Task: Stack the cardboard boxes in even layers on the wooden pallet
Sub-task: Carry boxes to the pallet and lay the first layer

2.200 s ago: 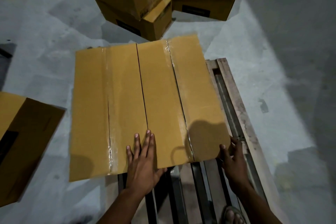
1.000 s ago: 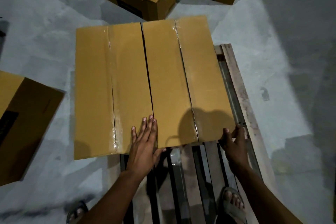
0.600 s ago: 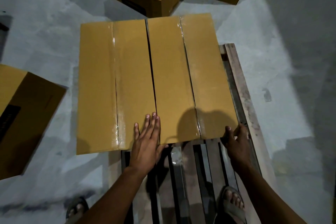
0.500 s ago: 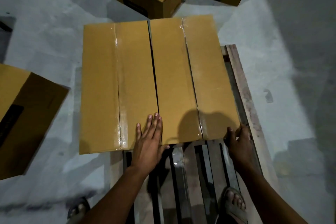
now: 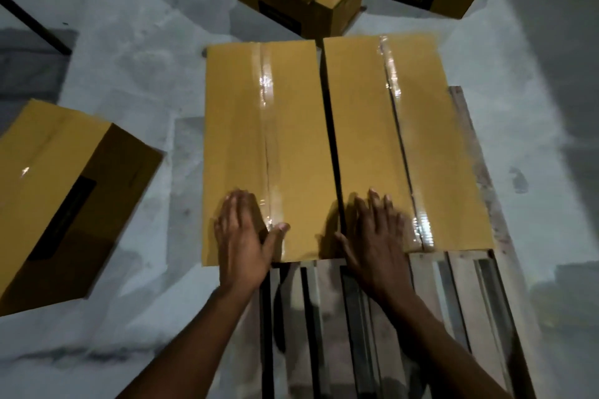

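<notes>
Pallet (image 5: 466, 295) slats lie bare nearside of two boxes (image 5: 265, 152) under flat hands (image 5: 241, 236).

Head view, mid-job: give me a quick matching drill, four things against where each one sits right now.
Things:
1. left hand
2. right hand
3. lone box
4. wooden pallet

Places:
A. on the floor, left of the pallet
B. flat on the near end of the right-hand box
C. under both taped boxes, slats bare nearest the camera
D. flat on the near end of the left-hand box

Pairs: 1-D, 2-B, 3-A, 4-C
</notes>
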`<action>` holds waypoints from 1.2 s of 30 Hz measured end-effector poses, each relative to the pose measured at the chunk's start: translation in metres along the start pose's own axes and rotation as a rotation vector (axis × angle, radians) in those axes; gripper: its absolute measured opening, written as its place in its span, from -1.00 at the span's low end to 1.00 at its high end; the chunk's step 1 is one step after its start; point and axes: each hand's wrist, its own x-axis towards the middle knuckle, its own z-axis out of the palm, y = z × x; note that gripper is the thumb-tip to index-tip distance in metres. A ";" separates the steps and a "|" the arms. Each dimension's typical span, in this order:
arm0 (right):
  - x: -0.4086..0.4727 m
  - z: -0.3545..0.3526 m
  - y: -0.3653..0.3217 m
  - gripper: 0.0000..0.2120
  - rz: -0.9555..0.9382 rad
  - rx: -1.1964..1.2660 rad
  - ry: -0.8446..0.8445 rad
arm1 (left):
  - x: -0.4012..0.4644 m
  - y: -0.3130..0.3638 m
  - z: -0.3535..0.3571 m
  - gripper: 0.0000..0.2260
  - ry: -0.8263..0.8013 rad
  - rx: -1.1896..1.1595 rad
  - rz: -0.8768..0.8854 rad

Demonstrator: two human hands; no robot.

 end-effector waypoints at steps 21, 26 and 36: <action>0.039 0.046 -0.042 -0.29 0.045 -0.267 -0.024 | 0.034 -0.064 -0.005 -0.03 -0.027 -0.136 -0.359; 0.039 0.049 -0.039 -0.31 0.049 -0.252 -0.017 | 0.036 -0.064 -0.006 -0.03 -0.027 -0.123 -0.322; 0.039 0.054 -0.034 -0.38 0.051 -0.226 0.006 | 0.039 -0.073 -0.010 0.02 -0.137 -0.229 -0.297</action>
